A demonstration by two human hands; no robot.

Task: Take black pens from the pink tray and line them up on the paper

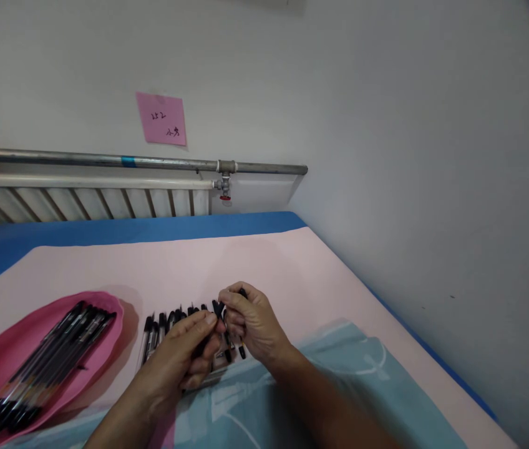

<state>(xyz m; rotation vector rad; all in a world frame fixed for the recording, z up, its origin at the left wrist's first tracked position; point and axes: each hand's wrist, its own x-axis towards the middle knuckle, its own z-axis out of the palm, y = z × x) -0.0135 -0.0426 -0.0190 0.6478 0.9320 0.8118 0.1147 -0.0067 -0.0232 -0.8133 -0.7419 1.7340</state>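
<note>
My left hand (181, 355) and my right hand (250, 324) meet over a row of black pens (166, 324) lying side by side on the pink sheet (255, 262). Both hands are closed. Together they grip one black pen (218, 308): the left fingers hold its body, the right fingers pinch its upper end. Part of that pen is hidden by the fingers. To the left, a pink tray (7, 349) holds several more black pens (49, 362) in a bundle.
A light blue patterned cloth (292, 405) lies at the near edge under my forearms. A blue mat (105, 234) borders the pink sheet. Behind are a radiator (82, 202), a metal pipe (105, 161) and a pink sticky note (161, 118) on the wall.
</note>
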